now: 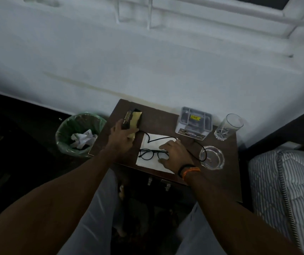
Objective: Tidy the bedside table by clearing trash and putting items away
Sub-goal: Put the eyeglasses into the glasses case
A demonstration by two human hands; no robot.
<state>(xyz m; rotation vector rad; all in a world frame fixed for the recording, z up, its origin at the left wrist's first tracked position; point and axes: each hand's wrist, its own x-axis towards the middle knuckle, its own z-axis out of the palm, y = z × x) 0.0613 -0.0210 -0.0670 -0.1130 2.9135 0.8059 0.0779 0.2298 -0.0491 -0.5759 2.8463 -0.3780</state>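
Note:
A dark wooden bedside table (162, 118) stands against the wall. My left hand (122, 138) grips an open black glasses case (129, 119) with a yellow cloth (135, 119) inside, at the table's back left. Black round glasses (150, 154) with a black cord (158, 139) lie on a white napkin (147, 162) at the front. My right hand (175, 153) rests over the right side of the glasses, fingers curled at the frame; the right lens is hidden beneath it.
A green-lined bin (79, 134) holding crumpled paper stands on the floor left of the table. On the table sit a grey organiser box (194, 122), an empty drinking glass (227, 128) and a glass ashtray (212, 157). A striped mattress (284, 184) lies at right.

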